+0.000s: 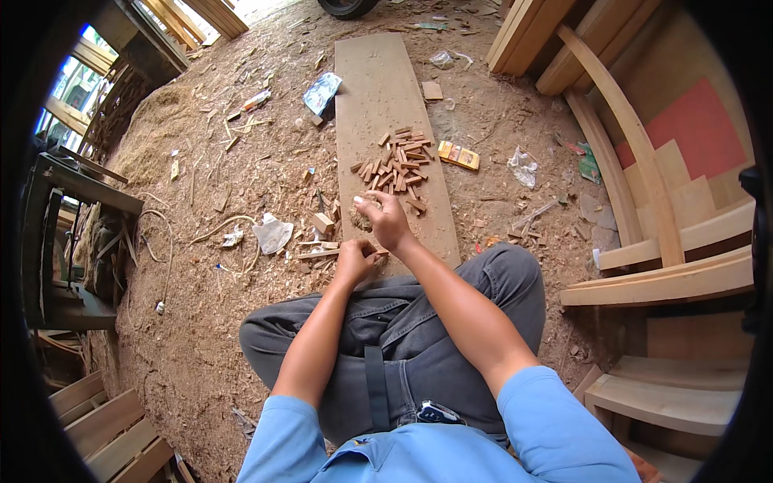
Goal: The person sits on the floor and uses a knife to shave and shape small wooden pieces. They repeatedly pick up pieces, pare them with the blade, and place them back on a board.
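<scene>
Both of my hands are over the near end of a long flat board (378,72) lying on the ground. My left hand (354,261) is low at its left edge with fingers curled closed; a small bit of wood shows beside the fingertips, mostly hidden. Just above and to the right, my right hand (385,220) is closed, its thumb toward the left. A rough brown patch (361,219) shows beside that hand; I cannot tell whether it is held. Beyond my hands, small brown wooden blocks (396,165) lie in a loose heap on the board.
Sawdust and shavings cover the ground. A yellow packet (459,155) lies right of the board, a blue-white wrapper (322,92) by its left edge. Wood offcuts (323,223) lie left of my hands. Curved timber pieces (668,278) stand at right, a dark frame (80,193) at left.
</scene>
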{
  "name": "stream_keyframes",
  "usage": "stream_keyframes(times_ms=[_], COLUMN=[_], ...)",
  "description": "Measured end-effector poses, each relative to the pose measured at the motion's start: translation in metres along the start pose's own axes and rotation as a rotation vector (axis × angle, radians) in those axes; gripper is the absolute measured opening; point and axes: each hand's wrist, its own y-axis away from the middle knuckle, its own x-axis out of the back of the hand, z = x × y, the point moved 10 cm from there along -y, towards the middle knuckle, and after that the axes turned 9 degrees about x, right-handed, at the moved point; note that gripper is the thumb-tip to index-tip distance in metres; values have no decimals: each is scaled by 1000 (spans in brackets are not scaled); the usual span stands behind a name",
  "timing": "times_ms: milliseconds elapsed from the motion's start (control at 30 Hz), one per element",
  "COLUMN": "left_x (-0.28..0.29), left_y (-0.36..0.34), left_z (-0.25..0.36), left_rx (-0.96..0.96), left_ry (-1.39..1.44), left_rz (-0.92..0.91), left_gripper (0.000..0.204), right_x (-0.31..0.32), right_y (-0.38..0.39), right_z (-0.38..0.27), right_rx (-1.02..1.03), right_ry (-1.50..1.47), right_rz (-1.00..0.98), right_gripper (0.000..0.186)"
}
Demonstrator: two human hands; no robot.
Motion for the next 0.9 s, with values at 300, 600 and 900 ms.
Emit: stream_keyframes(times_ms=[300,600,900], left_x=[-1,2,0], left_y=[6,6,0], left_z=[5,13,1], left_rx=[-13,-11,28], left_ry=[-43,-67,9], left_rz=[-11,-15,-25], left_gripper=[12,11,13], right_x=[-10,-14,-15], right_y=[5,6,4], right_z=[9,14,28], right_rx=[1,23,-99], right_ry=[-39,51,42], right_rz=[-68,-84,-139], right_gripper=[37,32,58])
